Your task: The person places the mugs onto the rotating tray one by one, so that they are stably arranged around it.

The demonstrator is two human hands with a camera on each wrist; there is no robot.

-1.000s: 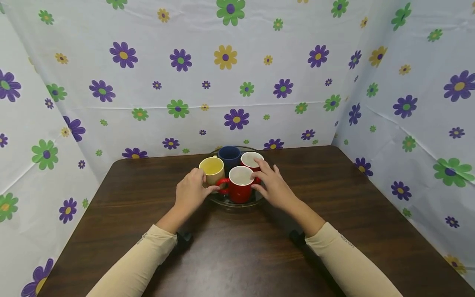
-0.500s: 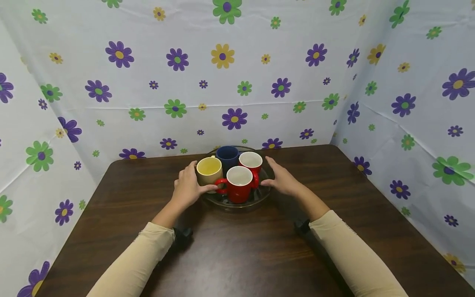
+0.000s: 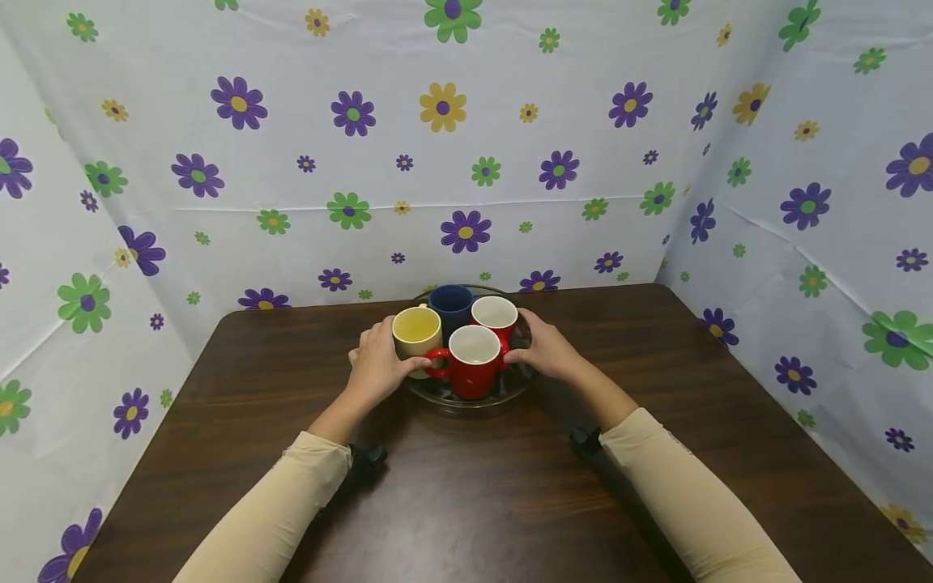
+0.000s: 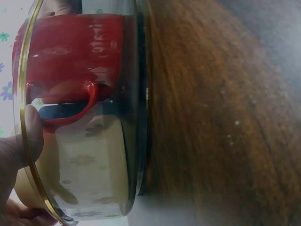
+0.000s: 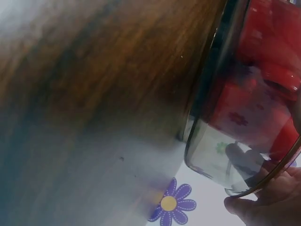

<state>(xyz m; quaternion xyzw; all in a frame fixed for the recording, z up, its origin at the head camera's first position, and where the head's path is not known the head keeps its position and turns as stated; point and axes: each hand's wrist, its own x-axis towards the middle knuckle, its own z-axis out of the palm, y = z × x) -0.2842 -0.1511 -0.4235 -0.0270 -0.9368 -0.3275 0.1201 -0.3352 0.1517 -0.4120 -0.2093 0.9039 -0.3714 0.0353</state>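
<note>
A round, clear glass dish (image 3: 466, 408) with a gold rim (image 4: 23, 89) holds several mugs. My left hand (image 3: 375, 366) curls round the left side of the yellow mug (image 3: 410, 346), its thumb by the handle of the front red mug (image 3: 474, 377). On the other side, my right hand (image 3: 548, 348) has its fingers along the back red mug (image 3: 505, 328) and its thumb at that mug's handle. Behind them stands a dark blue mug (image 3: 450, 300). Through the glass, the right wrist view shows right-hand fingers (image 5: 235, 157). Some fingertips are hidden behind mugs.
The dish stands near the far edge of a dark wooden table (image 3: 466, 502). White cloth with printed flowers (image 3: 350, 146) hangs close behind the table and along both sides.
My right hand let go of the mugs and drew back to the right, then moved in again against the back red mug. My left hand spread outward, then came back round the yellow mug.
</note>
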